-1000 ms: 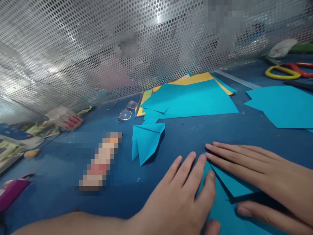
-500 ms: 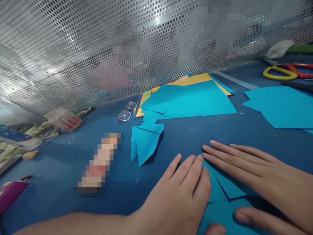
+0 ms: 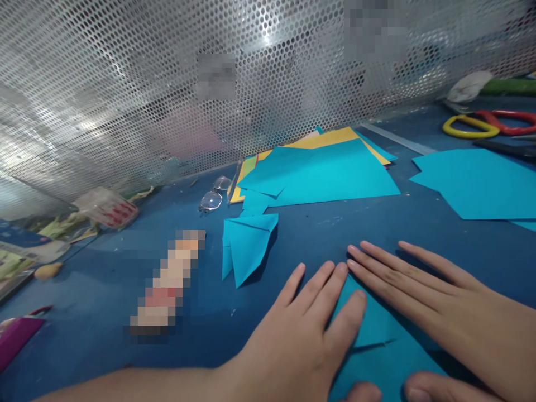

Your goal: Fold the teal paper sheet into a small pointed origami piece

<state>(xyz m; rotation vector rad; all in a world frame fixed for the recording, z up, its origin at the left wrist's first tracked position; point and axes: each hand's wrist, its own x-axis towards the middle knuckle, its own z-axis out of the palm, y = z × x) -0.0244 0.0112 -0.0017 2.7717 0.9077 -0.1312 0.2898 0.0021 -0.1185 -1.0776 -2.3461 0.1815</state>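
Both my hands lie flat on a folded sheet of blue paper (image 3: 372,329) on the blue table (image 3: 125,268), near the bottom edge. My left hand (image 3: 301,340) presses its left side, fingers pointing away from me. My right hand (image 3: 439,307) presses a folded flap from the right, fingers spread and meeting the left fingertips at the paper's tip. Neither hand grips the paper. Beyond my left hand lies a finished folded blue paper piece (image 3: 245,245).
A stack of blue and yellow sheets (image 3: 322,167) lies at the back, with another blue sheet (image 3: 477,181) at right. Glasses (image 3: 211,195), scissors with yellow and red handles (image 3: 486,123), a blurred tube (image 3: 167,285) and a purple item (image 3: 17,338) lie around. A perforated metal screen (image 3: 167,84) walls the back.
My right hand's fingers have spread and pressed the flap flatter against the sheet. My left hand's fingers opened a little. Nothing else on the table moved.
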